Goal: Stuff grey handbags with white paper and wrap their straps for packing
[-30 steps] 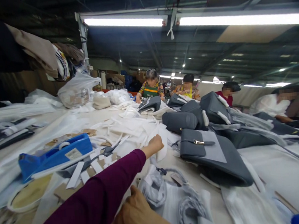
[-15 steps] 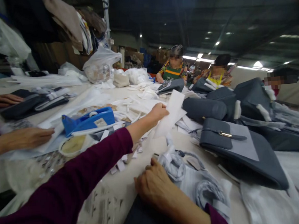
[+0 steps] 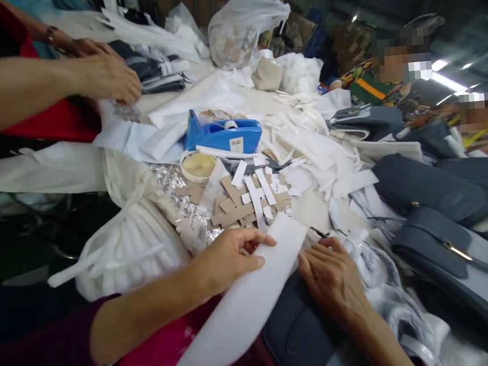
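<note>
My left hand [image 3: 229, 261] is closed on a long white sheet [image 3: 242, 314] of soft, foam-like material, pinching its edge between thumb and fingers. The sheet slants from upper right down to my lap. My right hand [image 3: 333, 280] is curled at the upper edge of a dark grey bag [image 3: 302, 329], its fingertips partly hidden. A small dark piece [image 3: 318, 232] sticks out by its fingers. To the right of this hand are strap rolls [image 3: 403, 314] in pale wrapping.
A blue tape dispenser [image 3: 222, 134] stands beyond a pile of card strips [image 3: 241, 200]. Finished-looking grey bags [image 3: 450, 244] lie at right. A plastic bag of white tubes [image 3: 134, 255] is at left. A co-worker's hands [image 3: 108, 75] are at upper left; other people are at upper right.
My left hand has drawn the white sheet from the pile toward me, over the grey bag. The view has swung, and my right hand remains at the bag.
</note>
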{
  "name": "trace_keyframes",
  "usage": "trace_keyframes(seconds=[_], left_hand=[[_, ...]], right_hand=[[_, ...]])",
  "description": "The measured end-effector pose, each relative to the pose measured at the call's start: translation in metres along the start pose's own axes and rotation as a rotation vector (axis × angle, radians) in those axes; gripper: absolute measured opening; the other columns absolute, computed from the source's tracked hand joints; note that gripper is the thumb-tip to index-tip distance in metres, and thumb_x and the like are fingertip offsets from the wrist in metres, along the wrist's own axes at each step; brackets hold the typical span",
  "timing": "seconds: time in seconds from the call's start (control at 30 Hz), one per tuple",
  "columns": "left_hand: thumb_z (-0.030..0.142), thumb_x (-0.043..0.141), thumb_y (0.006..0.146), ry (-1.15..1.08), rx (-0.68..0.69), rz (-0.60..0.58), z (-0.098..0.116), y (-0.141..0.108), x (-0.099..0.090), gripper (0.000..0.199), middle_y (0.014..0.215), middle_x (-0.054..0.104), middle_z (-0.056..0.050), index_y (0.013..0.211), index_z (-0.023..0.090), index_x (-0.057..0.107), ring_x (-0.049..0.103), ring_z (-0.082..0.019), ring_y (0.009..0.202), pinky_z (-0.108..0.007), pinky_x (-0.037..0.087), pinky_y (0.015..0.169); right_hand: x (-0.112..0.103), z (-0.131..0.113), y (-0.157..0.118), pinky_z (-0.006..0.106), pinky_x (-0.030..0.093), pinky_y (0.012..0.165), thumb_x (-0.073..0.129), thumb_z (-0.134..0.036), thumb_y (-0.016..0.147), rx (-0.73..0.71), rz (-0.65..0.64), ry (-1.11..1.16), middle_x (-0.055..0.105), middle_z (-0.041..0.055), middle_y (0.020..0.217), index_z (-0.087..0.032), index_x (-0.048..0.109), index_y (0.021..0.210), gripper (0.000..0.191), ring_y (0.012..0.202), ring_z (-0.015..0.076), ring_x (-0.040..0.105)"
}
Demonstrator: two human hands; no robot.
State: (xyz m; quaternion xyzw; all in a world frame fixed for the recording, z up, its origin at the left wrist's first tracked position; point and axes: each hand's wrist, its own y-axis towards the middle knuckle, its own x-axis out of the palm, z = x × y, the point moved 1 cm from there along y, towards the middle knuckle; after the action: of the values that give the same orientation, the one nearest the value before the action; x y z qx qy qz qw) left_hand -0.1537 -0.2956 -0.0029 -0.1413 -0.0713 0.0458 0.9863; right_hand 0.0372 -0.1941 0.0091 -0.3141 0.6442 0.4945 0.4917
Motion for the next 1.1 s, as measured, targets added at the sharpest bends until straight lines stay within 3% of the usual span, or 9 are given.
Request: trace_keyframes(seconds=[0.13,0.33,0.57,0.67,0.77,0.87,0.93,1.03,1.1], left_hand=[[0.009,0.058,0.062,0.075,0.065,-0.047,-0.015,0.015,0.004,0.039,0.081,0.061,-0.001,0.099,0.014,0.069,0.053,-0.014,0.075,-0.024,0.041,0.067],[0.008,0.058,0.063,0.063,0.094,-0.19,-0.019,0.023,0.013,0.042,0.077,0.054,0.001,0.103,0.016,0.069,0.045,-0.011,0.066,-0.021,0.035,0.059],[0.003,0.057,0.055,-0.099,0.098,-0.332,-0.033,0.038,0.038,0.06,0.075,0.049,0.002,0.114,0.013,0.064,0.043,-0.009,0.065,-0.02,0.033,0.054],[0.003,0.055,0.057,-0.097,0.039,-0.341,-0.039,0.045,0.049,0.065,0.068,0.046,0.004,0.121,0.013,0.059,0.041,-0.009,0.058,-0.02,0.029,0.05],[0.002,0.054,0.058,0.001,0.064,-0.271,-0.044,0.054,0.061,0.062,0.068,0.047,0.004,0.119,0.013,0.06,0.042,-0.009,0.058,-0.02,0.032,0.05],[0.002,0.054,0.062,0.184,0.232,-0.182,-0.044,0.061,0.069,0.045,0.082,0.058,-0.001,0.104,0.012,0.065,0.052,-0.013,0.073,-0.023,0.044,0.066],[0.002,0.052,0.067,0.322,0.319,-0.197,-0.039,0.059,0.065,0.034,0.091,0.063,-0.005,0.096,0.012,0.066,0.057,-0.018,0.086,-0.028,0.047,0.08],[0.001,0.044,0.074,0.465,0.389,-0.316,-0.027,0.039,0.042,0.041,0.109,0.068,-0.007,0.106,0.016,0.066,0.058,-0.022,0.105,-0.033,0.044,0.097],[0.0,0.041,0.077,0.514,0.442,-0.389,-0.018,0.017,0.017,0.053,0.13,0.061,-0.006,0.121,0.021,0.061,0.051,-0.021,0.123,-0.036,0.035,0.109]], right_hand=[[-0.005,0.0,-0.003,0.032,0.032,0.07,0.047,-0.009,0.091,0.013,0.044,0.044,0.043,-0.0034,0.054,-0.018,0.046,0.058,0.034,0.054,0.0105,0.037],[-0.012,-0.003,-0.006,0.032,0.032,0.069,0.046,-0.007,0.089,-0.009,0.085,0.093,0.04,-0.0036,0.054,-0.018,0.043,0.058,0.034,0.055,0.011,0.034],[-0.013,-0.008,-0.007,0.032,0.032,0.069,0.048,-0.007,0.088,-0.014,0.104,0.104,0.04,-0.0037,0.055,-0.018,0.045,0.058,0.032,0.056,0.0111,0.035],[-0.013,-0.009,-0.009,0.033,0.032,0.071,0.047,-0.008,0.089,-0.021,0.123,0.095,0.043,-0.0033,0.055,-0.018,0.047,0.059,0.031,0.056,0.0114,0.037],[-0.011,-0.01,-0.008,0.033,0.032,0.072,0.047,-0.01,0.09,-0.019,0.135,0.081,0.047,-0.0028,0.055,-0.018,0.048,0.06,0.031,0.056,0.0113,0.038],[-0.008,-0.011,-0.006,0.033,0.033,0.074,0.045,-0.011,0.091,-0.03,0.109,0.063,0.051,-0.0021,0.055,-0.018,0.05,0.059,0.033,0.055,0.0112,0.041],[-0.004,-0.012,-0.004,0.033,0.033,0.077,0.043,-0.012,0.093,-0.04,0.056,0.059,0.054,-0.0019,0.057,-0.018,0.052,0.06,0.034,0.055,0.0111,0.043],[0.002,-0.011,-0.002,0.033,0.034,0.079,0.041,-0.014,0.094,-0.039,0.0,0.056,0.054,-0.0027,0.057,-0.018,0.053,0.062,0.035,0.053,0.0107,0.042],[0.004,-0.01,-0.002,0.032,0.035,0.079,0.042,-0.015,0.094,-0.028,0.002,0.046,0.051,-0.0034,0.054,-0.018,0.052,0.059,0.037,0.052,0.0104,0.04]])
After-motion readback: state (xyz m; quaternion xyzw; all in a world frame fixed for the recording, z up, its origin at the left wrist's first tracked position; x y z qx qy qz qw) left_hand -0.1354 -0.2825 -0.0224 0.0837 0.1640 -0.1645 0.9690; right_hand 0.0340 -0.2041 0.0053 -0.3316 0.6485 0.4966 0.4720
